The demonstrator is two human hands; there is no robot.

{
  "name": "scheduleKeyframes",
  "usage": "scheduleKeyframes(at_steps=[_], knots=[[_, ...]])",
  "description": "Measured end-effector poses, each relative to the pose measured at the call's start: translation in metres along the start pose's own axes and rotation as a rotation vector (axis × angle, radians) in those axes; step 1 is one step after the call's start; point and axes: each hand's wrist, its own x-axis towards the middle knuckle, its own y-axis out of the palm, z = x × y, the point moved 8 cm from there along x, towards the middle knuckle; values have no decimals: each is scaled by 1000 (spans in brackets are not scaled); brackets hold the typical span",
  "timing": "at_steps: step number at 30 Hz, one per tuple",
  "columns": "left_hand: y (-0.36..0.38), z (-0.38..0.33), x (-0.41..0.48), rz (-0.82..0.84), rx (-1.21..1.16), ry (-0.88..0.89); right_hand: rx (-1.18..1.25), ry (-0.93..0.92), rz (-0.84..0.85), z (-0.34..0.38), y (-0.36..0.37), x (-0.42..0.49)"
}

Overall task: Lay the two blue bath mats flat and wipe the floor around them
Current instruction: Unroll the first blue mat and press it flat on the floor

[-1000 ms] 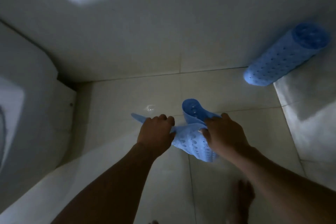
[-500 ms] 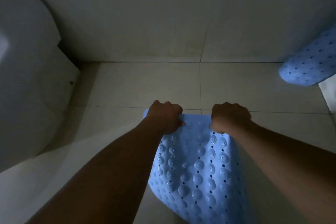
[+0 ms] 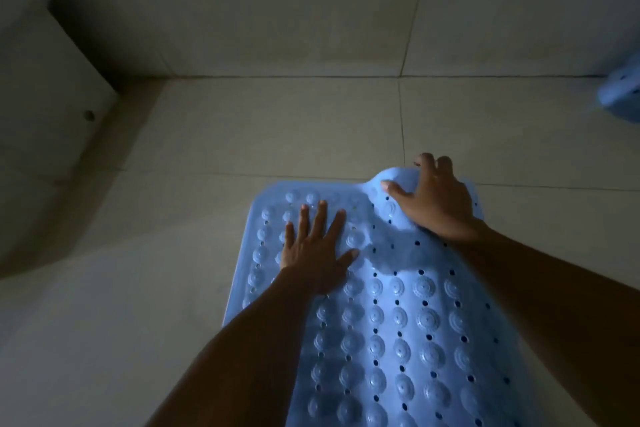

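Observation:
A blue bath mat (image 3: 398,322) with raised bumps and small holes lies unrolled on the tiled floor (image 3: 259,135), running from the middle of the view to the bottom edge. My left hand (image 3: 317,246) rests flat on its far left part with fingers spread. My right hand (image 3: 434,201) grips the mat's far right corner, which bulges up off the floor. The second blue mat (image 3: 621,97) shows only as a rolled end at the right edge, apart from both hands.
A tiled wall (image 3: 277,10) rises just beyond the mat's far edge. A white fixture (image 3: 41,87) with a small dark hole stands at the left. The room is dim.
The mat has gone from a roll held up in both hands to lying unrolled on the floor. My left hand has let go and now presses flat on it.

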Motion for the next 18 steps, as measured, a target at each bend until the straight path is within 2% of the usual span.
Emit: scheduleKeyframes(at_steps=[3, 5, 7, 9, 12, 16, 18], knots=[[12, 18, -19, -43, 10, -40, 164, 91, -131, -17, 0, -22], [11, 29, -25, -53, 25, -28, 10, 207, -282, -33, -7, -40], [10, 34, -26, -49, 29, -7, -116, 314, -353, -47, -11, -58], [9, 33, -26, -39, 11, -7, -66, 475, -292, -68, -9, -70], [4, 27, -30, -45, 39, -32, 78, 667, -49, -93, -3, -80], [7, 28, -48, -118, 3, -186, 429, 591, 142, -96, -13, -82], [18, 24, -56, -106, -61, -206, 570, 526, 298, -94, -16, -81]])
